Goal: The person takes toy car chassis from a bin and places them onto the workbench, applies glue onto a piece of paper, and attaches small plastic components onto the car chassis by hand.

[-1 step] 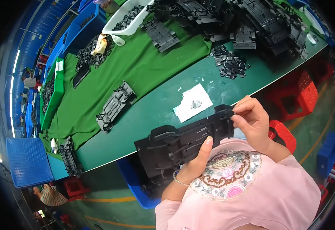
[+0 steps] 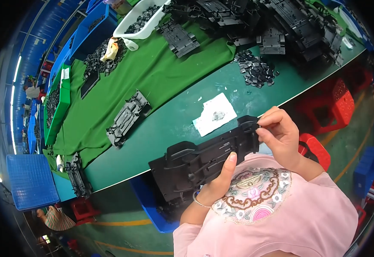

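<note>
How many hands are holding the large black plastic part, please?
2: the left hand grips the lower edge of the black plastic part, and the right hand pinches its right end.

Nothing I can read: pale print (image 2: 224,146) on the black part (image 2: 204,160) I'm holding, too small; white label (image 2: 65,73) on the green bin (image 2: 64,103), can't make it out.

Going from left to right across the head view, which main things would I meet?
Blue basket, black part lying alone on green cloth, held black part, right hand, red stool.
</note>
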### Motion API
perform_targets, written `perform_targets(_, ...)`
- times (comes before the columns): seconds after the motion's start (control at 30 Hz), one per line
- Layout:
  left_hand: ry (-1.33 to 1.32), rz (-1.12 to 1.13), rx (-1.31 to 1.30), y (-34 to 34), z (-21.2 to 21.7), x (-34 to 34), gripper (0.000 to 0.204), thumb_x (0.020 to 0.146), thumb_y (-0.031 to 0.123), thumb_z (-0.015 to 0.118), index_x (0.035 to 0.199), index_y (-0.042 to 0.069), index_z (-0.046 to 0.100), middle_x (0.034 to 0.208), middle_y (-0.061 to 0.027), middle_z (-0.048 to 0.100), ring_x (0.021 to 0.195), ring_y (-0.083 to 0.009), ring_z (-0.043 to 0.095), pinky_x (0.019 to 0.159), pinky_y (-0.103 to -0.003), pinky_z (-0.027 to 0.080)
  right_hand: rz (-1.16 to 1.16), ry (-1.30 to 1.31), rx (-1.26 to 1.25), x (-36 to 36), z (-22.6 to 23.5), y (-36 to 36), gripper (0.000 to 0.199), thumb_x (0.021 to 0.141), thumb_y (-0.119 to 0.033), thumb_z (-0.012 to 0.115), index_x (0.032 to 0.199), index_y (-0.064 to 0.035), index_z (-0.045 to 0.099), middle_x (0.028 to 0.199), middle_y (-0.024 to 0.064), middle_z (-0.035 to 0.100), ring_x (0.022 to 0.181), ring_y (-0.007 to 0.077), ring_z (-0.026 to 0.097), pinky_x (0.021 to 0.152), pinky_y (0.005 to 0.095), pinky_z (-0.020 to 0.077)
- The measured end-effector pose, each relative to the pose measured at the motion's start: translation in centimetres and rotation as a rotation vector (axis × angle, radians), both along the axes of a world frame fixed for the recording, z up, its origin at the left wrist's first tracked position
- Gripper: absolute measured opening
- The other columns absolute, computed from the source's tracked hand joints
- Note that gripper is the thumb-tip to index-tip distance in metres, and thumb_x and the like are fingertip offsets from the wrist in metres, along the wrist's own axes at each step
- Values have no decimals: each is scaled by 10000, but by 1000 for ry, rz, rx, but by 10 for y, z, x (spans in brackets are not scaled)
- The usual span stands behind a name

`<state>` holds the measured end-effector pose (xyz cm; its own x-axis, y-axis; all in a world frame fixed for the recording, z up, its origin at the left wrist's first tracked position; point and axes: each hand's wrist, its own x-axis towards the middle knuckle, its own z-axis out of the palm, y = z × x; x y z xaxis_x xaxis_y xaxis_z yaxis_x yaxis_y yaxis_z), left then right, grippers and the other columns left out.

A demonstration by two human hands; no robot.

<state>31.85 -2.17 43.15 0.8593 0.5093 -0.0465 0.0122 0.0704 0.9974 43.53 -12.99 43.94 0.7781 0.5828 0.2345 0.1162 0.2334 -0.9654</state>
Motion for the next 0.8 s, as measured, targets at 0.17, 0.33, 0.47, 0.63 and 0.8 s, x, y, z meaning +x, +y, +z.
perform_targets(0.17, -15, 12, -9, -4, 5, -5, 178, 794, 136, 481, 897, -3, 526, 825, -44, 536, 741, -120, 498, 649, -250, 414, -8, -322, -98, -2, 0, 4, 168, 656, 74, 559, 793, -4, 500, 752, 81, 499, 644, 141, 504, 579, 223, 410)
perform_targets(0.33, 51, -1, 33, -2, 6, -5, 167, 787, 137, 492, 875, 2, 535, 780, -43, 549, 705, -120, 508, 621, -252, 420, -24, -320, -173, -4, 1, 6, 167, 641, 64, 577, 774, -9, 504, 726, 80, 507, 639, 148, 515, 569, 223, 414)
perform_targets(0.47, 37, 13, 68, -1, 3, -3, 165, 781, 139, 499, 862, 2, 538, 756, -52, 556, 674, -126, 515, 603, -254, 424, -23, -334, -191, -1, 1, 7, 169, 640, 63, 579, 773, -9, 504, 724, 78, 506, 631, 144, 516, 563, 221, 415)
perform_targets(0.63, 53, -4, 68, 0, 6, -1, 171, 785, 142, 492, 866, 0, 539, 756, -59, 557, 675, -131, 518, 608, -255, 426, -23, -342, -197, 1, 0, 9, 171, 637, 71, 578, 772, -4, 503, 720, 78, 504, 620, 137, 515, 554, 214, 417)
perform_targets(0.8, 85, -35, 131, 1, 6, 0, 182, 788, 146, 486, 883, 0, 538, 768, -67, 560, 689, -138, 522, 619, -258, 426, -34, -337, -182, 2, -4, 9, 173, 637, 73, 577, 772, -4, 502, 720, 78, 503, 612, 135, 515, 547, 214, 419)
